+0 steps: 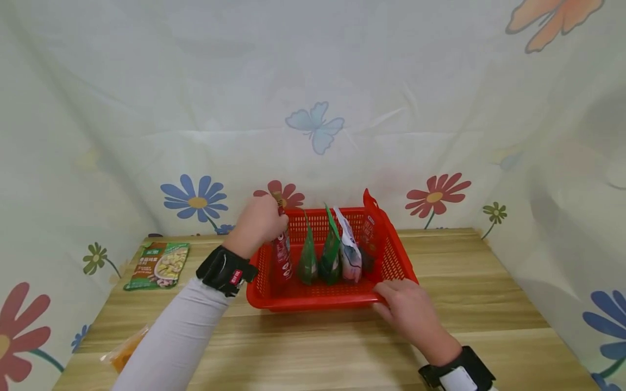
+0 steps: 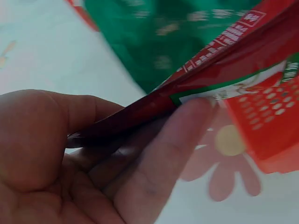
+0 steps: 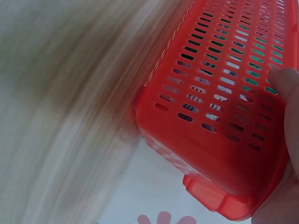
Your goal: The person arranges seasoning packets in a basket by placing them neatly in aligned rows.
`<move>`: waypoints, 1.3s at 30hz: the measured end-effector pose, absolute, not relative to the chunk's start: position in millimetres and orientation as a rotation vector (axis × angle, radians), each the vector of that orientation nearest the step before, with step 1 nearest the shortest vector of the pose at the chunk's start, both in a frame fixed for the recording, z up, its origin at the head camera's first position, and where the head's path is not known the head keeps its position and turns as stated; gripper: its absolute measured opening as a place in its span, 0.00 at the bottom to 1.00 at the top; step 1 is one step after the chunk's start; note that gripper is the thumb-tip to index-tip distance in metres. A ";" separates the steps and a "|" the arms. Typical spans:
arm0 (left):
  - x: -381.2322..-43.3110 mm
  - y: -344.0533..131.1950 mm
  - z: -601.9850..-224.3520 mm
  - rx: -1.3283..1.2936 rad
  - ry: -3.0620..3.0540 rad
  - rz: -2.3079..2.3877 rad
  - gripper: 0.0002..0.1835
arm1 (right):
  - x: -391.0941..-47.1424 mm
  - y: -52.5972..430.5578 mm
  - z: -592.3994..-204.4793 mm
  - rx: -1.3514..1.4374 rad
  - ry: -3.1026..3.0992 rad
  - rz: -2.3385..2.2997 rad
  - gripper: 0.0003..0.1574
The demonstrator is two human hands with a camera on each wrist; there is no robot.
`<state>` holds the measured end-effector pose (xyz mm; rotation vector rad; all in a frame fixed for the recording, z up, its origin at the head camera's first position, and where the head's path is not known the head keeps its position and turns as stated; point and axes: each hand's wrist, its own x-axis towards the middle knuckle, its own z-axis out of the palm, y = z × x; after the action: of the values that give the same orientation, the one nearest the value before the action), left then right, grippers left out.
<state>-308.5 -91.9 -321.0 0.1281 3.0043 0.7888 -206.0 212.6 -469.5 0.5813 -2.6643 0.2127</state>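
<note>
A red plastic basket (image 1: 313, 301) with slotted walls stands on the table. My left hand (image 1: 259, 220) pinches the top of a dark red food packet (image 1: 282, 255), which stands upright inside the basket's left end. In the left wrist view the thumb and fingers lie on either side of this packet (image 2: 205, 74). My right hand (image 1: 408, 309) grips the basket's near rim at the right corner, and its thumb lies against the slotted wall (image 3: 224, 154) in the right wrist view. Green packets (image 1: 331, 255), a white and pink packet (image 1: 350, 255) and a red packet (image 1: 370, 233) stand inside.
A green and brown food packet (image 1: 158, 265) lies flat at the table's back left. Nearer, an orange item in clear wrap (image 1: 126, 350) is partly hidden by the left sleeve. A flower-printed curtain (image 1: 235, 108) hangs behind the wooden table (image 1: 313, 347).
</note>
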 end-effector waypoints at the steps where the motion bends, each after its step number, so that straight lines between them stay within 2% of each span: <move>1: -312.7 -90.5 -325.1 0.118 3.005 0.784 0.10 | -205.8 212.8 -469.4 0.579 -2.665 0.212 0.21; 6: -328.0 -82.9 -343.1 0.087 2.989 0.789 0.10 | -205.5 213.2 -469.6 0.574 -2.665 0.210 0.22; 12: -334.2 -78.3 -354.0 0.101 3.024 0.756 0.19 | -206.0 212.5 -470.4 0.595 -2.642 0.219 0.21; 16: -333.3 -77.3 -356.0 0.057 2.999 0.782 0.15 | -206.7 212.6 -471.6 0.599 -2.638 0.242 0.21; 26: -329.4 -80.3 -357.0 0.114 2.920 0.694 0.15 | -208.5 213.9 -473.0 0.601 -2.618 0.240 0.21; 39: -321.1 -98.0 -362.3 0.157 2.884 0.883 0.13 | -209.7 213.6 -474.0 0.620 -2.584 0.244 0.22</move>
<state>-321.1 -98.0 -362.3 0.1575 2.8840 0.8833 -209.7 213.6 -474.0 0.6201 -2.5839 0.2436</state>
